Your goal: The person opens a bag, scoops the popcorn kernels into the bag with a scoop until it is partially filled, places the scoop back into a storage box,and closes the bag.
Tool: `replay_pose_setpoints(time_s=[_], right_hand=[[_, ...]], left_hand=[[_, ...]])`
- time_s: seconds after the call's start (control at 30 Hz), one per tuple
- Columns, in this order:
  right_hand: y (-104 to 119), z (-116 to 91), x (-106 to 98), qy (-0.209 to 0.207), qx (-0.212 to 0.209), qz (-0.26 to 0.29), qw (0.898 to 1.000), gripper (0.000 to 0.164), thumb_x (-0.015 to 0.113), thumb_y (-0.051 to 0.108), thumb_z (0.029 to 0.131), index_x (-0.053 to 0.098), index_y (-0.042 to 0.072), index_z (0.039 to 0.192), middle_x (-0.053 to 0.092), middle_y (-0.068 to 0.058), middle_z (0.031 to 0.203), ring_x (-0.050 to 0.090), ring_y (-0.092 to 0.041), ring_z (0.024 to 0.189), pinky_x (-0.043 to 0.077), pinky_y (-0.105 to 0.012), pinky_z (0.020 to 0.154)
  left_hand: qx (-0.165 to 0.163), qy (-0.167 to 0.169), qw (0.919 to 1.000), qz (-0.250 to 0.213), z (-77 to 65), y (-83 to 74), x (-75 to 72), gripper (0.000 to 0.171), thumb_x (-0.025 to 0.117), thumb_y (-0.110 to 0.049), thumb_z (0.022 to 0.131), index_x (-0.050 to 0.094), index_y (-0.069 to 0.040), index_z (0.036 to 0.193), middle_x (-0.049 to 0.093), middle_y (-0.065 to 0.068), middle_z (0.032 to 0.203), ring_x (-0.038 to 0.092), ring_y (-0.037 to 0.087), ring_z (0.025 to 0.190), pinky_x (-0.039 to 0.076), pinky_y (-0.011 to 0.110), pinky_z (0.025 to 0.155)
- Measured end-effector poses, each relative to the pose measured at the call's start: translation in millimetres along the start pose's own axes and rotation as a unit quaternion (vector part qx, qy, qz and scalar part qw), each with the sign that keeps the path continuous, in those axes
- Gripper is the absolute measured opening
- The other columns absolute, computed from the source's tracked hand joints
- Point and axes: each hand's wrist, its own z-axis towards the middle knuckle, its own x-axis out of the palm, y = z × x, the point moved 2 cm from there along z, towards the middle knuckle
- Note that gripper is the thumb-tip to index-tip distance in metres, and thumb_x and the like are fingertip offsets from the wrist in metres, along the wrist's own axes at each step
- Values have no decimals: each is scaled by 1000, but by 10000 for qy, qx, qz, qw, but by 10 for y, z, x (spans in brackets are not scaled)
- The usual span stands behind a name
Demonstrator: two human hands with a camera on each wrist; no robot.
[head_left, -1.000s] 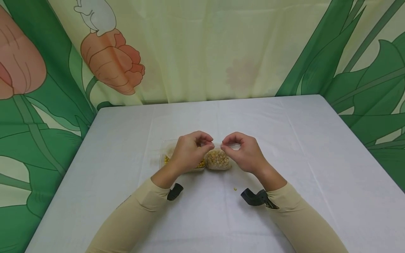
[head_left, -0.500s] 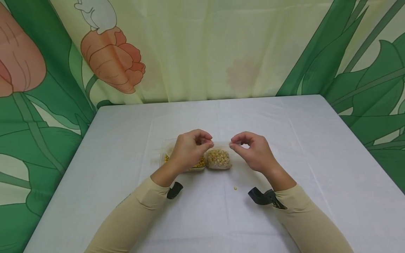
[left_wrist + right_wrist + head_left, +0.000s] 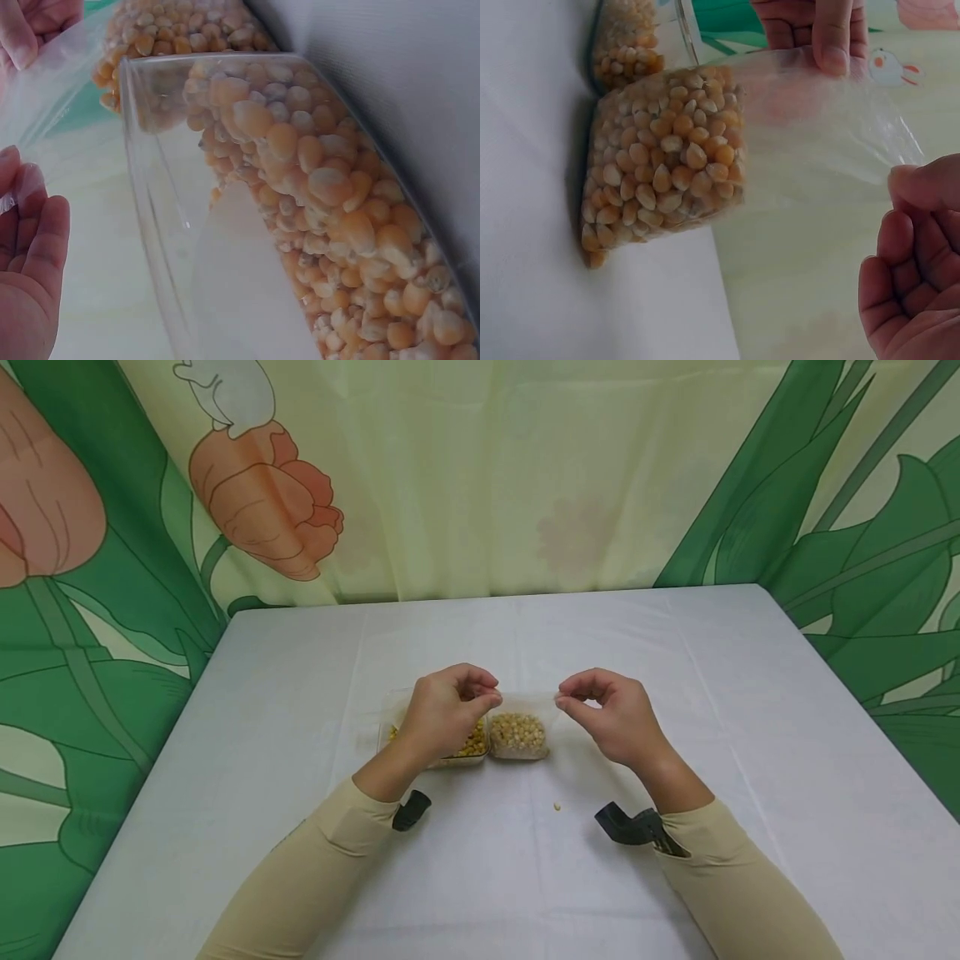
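Observation:
A clear plastic bag filled with corn kernels stands on the table, its upper part pulled up and spread sideways. My left hand pinches one top corner of it between thumb and fingers. At the opposite corner, my right hand pinches the thin film, which the right wrist view shows stretched between both hands. Directly left of the bag is a clear rectangular container of corn kernels, partly hidden by my left hand in the head view. A smooth whitish piece lies among those kernels; its kind is unclear.
One loose kernel lies on the white tablecloth in front of the bag. Behind the table's far edge hangs a printed curtain. Dark wrist mounts jut out below both hands.
My right hand has moved right, away from the left hand, stretching the bag's top wider. The left hand has shifted slightly left and up. Both still pinch the film.

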Motion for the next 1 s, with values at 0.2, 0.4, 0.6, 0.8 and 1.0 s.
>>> replay_pose_setpoints(time_s=[0.2, 0.4, 0.6, 0.8, 1.0], right_hand=[[29, 50, -32, -123, -155, 107, 9997, 7, 71, -6, 87, 69, -6, 94, 71, -17, 86, 63, -5, 82, 50, -22, 79], [14, 102, -36, -103, -164, 191, 9996, 7, 69, -7, 88, 68, -7, 95, 70, -19, 88, 62, -7, 83, 51, -20, 78], [-53, 112, 11, 63, -61, 353, 9993, 10, 70, -6, 89, 67, -8, 98, 70, -18, 91, 63, -7, 83, 52, -21, 76], [-53, 114, 53, 122, -99, 429, 9990, 11, 72, -5, 88, 67, -6, 99, 70, -17, 92, 62, -11, 81, 51, -23, 75], [-49, 121, 81, 22, -24, 254, 9997, 8, 71, -3, 90, 68, -5, 97, 71, -15, 90, 62, -13, 82, 49, -26, 72]], left_hand=[[38, -27, 10000, -30, 37, -41, -9, 9, 77, -5, 88, 71, -4, 95, 70, 1, 80, 65, 14, 73, 53, 27, 65], [-96, 29, 9999, -21, 75, -63, -8, 9, 76, -6, 89, 71, -4, 96, 70, 1, 81, 65, 16, 76, 54, 28, 67], [-192, 54, 9998, -24, 81, -3, 7, 11, 76, -7, 89, 71, -4, 99, 71, 2, 84, 67, 16, 78, 55, 29, 69], [-231, 43, 9997, -52, 92, 7, 13, 12, 75, -8, 91, 70, -4, 100, 72, 2, 85, 67, 16, 79, 56, 29, 69], [-241, 61, 9997, -19, 106, 12, 31, 11, 75, -9, 91, 71, -4, 100, 71, 1, 84, 67, 15, 78, 55, 28, 68]])
